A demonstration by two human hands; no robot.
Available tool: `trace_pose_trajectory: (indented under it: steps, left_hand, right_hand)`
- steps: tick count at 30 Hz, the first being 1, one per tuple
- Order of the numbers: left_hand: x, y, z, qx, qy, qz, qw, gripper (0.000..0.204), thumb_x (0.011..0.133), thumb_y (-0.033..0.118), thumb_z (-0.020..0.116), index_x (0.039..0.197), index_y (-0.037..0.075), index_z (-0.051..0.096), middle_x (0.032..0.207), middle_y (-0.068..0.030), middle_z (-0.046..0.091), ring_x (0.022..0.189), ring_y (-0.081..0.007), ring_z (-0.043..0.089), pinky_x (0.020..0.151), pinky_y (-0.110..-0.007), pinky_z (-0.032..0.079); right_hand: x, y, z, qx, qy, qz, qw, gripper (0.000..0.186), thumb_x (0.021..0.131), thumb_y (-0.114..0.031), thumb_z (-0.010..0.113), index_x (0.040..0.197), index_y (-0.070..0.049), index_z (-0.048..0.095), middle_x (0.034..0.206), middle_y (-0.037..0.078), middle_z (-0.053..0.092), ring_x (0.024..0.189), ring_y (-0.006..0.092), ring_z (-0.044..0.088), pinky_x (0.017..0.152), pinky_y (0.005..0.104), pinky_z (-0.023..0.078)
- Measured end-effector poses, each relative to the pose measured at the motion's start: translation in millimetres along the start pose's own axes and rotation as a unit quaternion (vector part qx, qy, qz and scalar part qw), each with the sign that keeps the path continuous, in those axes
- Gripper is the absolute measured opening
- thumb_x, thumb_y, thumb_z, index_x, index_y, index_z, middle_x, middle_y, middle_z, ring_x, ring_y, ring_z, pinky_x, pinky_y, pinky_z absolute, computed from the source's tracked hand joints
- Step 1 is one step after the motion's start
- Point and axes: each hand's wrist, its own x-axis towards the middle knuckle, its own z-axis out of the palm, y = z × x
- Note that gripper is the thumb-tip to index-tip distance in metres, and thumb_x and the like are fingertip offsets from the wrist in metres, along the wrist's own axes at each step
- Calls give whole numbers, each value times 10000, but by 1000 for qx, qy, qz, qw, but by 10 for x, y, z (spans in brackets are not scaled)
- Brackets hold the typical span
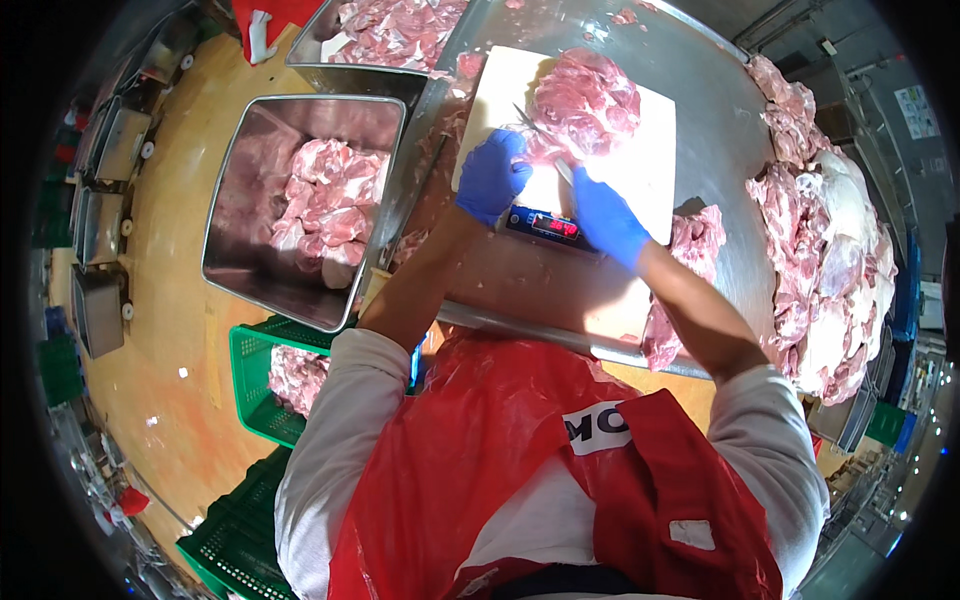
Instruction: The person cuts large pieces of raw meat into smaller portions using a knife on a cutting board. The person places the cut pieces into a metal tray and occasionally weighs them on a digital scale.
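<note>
A piece of raw pink meat (588,100) lies on the upper part of a white cutting board (655,190). My right hand (608,218), in a blue glove, is closed round a knife (564,171). Its blade runs up and left across the meat's lower edge, and the tip shows at the left. Beside that edge my left hand (492,178), also blue-gloved, is curled closed; its fingers hide what they hold, if anything. Between my wrists sits a digital scale (545,224) with a lit red display.
A steel bin (225,235) of meat pieces stands left of the steel table (708,115), with another meat tray (330,72) beyond. Large cuts (815,265) pile up at the right; smaller meat (697,240) lies nearer. A green crate (250,375) is below left.
</note>
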Motion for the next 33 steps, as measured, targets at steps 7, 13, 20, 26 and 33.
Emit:
trace_pose_trajectory:
  steps: [7,13,20,26,33]
  left_hand:
    - [-56,-121,14,-22,73,76,994,247,750,106,685,980,31,637,988,-188,652,848,-366,662,719,-412,538]
    - [54,-206,-334,-56,-10,-59,997,207,759,34,630,965,30,657,872,-112,645,706,-242,652,666,-353,519]
    - [-256,-471,-522,-550,22,-330,767,244,798,-14,575,1014,22,683,894,-1,652,762,-96,613,655,-255,495]
    - [-337,-238,-416,-496,-35,-294,817,289,798,-26,555,1062,11,668,946,-32,668,794,-129,643,679,-258,516]
    - [-283,-436,-789,-620,-47,-275,733,380,830,84,511,1187,-26,582,1105,-165,635,960,-282,632,833,-402,541]
  right_hand:
    - [453,23,23,-47,-62,-32,996,267,970,-153,431,1082,71,525,896,317,648,823,466,659,745,537,530]
    - [-963,480,-389,-123,-132,22,983,318,949,-88,449,1256,-8,424,905,280,649,730,449,654,614,521,523]
    - [-1732,401,-256,-12,23,108,994,252,976,-147,538,1159,-2,442,757,277,614,676,477,602,565,557,434]
    - [-742,-103,96,77,145,14,986,199,955,-121,543,1106,-12,473,767,260,624,719,464,623,622,541,470]
    - [-9,-169,155,106,32,-17,994,175,934,-82,461,1059,33,502,879,285,641,841,477,643,719,539,503]
